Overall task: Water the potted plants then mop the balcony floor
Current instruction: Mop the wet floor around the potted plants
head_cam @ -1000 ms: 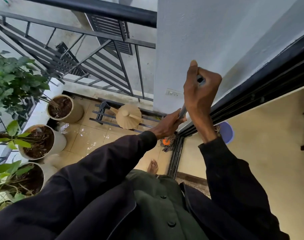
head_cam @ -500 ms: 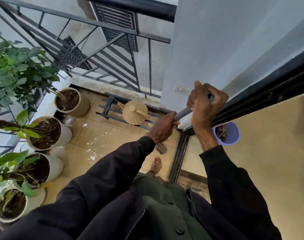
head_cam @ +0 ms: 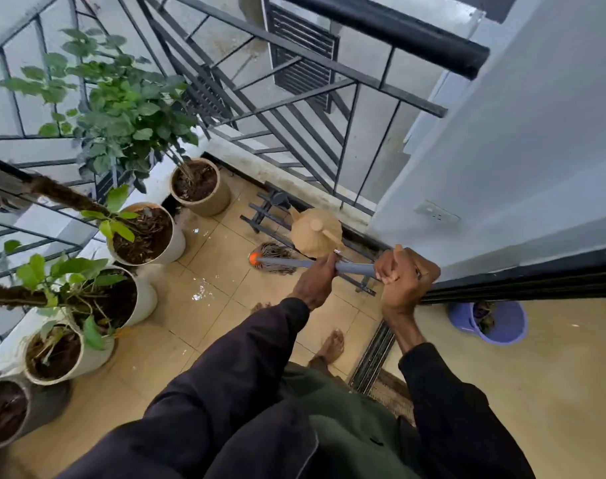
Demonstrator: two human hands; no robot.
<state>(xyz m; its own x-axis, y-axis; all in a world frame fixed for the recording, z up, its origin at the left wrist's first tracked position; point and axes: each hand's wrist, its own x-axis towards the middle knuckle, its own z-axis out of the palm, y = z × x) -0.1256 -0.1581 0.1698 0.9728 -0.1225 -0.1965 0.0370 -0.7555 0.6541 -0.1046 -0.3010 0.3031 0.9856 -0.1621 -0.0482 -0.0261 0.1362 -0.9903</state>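
I hold a mop by its grey handle (head_cam: 355,268) with both hands. My left hand (head_cam: 313,280) grips the handle lower down, and my right hand (head_cam: 407,280) grips its upper end. The string mop head (head_cam: 277,257) with an orange collar rests on the wet tan tiled balcony floor (head_cam: 205,305), next to a beige watering can (head_cam: 315,231). Several potted plants (head_cam: 146,233) stand in a row along the left railing.
A black metal rack (head_cam: 265,216) lies on the floor under the watering can. A purple bucket (head_cam: 495,323) sits inside the doorway at the right, past the sliding door track (head_cam: 374,354). Black railings (head_cam: 294,108) bound the balcony. My bare foot (head_cam: 331,347) stands near the track.
The mop head has swung left from near the door track out onto the balcony tiles. Both hands have lowered with the handle, and the view has tilted down.
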